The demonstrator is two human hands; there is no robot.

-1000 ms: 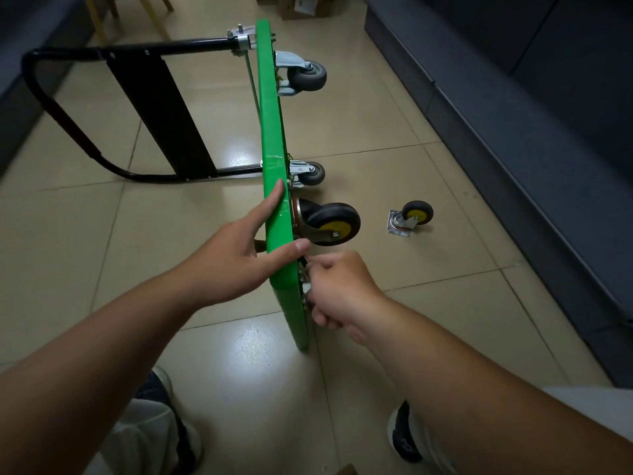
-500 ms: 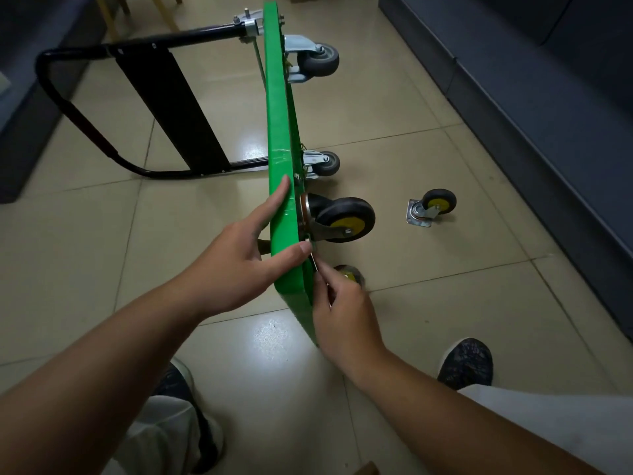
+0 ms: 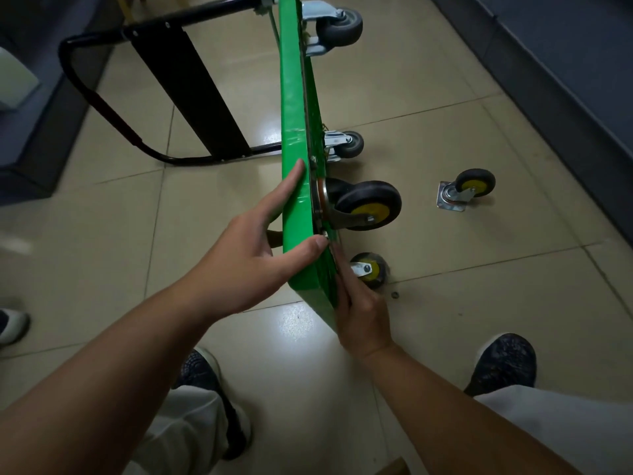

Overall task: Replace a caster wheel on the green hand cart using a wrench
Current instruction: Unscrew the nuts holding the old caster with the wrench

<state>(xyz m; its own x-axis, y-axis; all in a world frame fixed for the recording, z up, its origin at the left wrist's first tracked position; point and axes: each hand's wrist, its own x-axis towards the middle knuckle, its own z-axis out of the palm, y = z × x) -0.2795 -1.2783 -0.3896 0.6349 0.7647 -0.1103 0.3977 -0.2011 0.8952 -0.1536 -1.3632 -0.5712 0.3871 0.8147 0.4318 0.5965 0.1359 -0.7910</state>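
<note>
Glossy beige tile floor (image 3: pixel 445 97); green cart (image 3: pixel 294 108) stood on edge. Left hand (image 3: pixel 253 265) pressed its smooth rim, fingers straight; right hand (image 3: pixel 363 317) lay against underside, grip unclear.

open tiled floor (image 3: pixel 445 337) right of the cart (image 3: pixel 296 132), loose caster (image 3: pixel 467 190) and small washer (image 3: pixel 395 295) there

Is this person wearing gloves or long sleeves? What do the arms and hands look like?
No gloves: the left hand and right hand are bare, no ring or watch showing. The forearms carry no sleeves. Lower down: light trousers, dark patterned shoes.
</note>
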